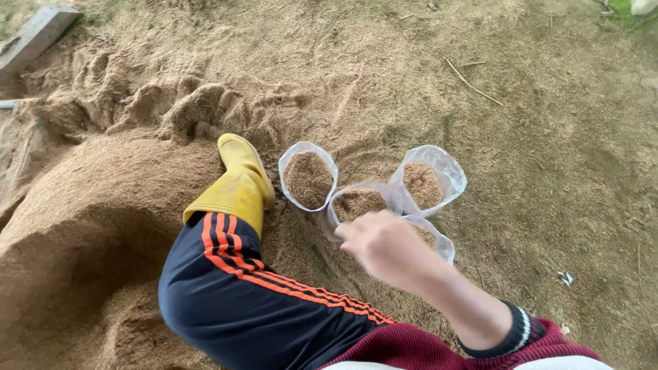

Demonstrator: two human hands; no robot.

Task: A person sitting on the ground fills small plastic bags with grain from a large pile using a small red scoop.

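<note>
The ground is packed earth covered in sawdust, rising into a loose heap beyond the yellow boot, while flat open ground extends on the far side of the bags from the boot. Four clear plastic bags of sawdust stand upright just beside the boot, touching one another, presumably so that they prop each other with mouths open. One hand, apparently the right, reaches over the nearest bag, fingers curled at its rim; whether they grip it cannot be determined, and the other hand is out of view.
</note>
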